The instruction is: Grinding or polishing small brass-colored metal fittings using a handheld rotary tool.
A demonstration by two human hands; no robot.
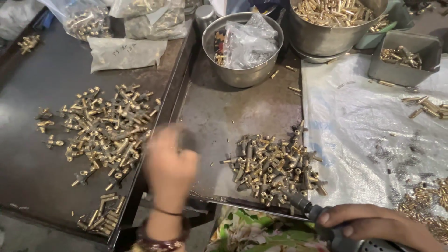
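My left hand point(169, 164) is blurred by motion over the gap between the two dark metal trays, fingers curled; I cannot tell whether it holds a part. It lies between a spread pile of brass fittings point(106, 127) on the left tray point(32, 168) and a tighter heap of brass fittings point(274, 167) on the middle tray point(219, 112). My right hand point(373, 223) grips a grey power tool point(326, 221) at the bottom right, its tip pointing toward the heap.
A steel bowl point(242, 74) with plastic bags stands at the back, beside a larger bowl of brass pieces point(333, 14). A grey bin point(405, 58) and loose brass parts sit on a white plastic sheet point(364, 121). Bags of parts point(126, 21) lie at the back left.
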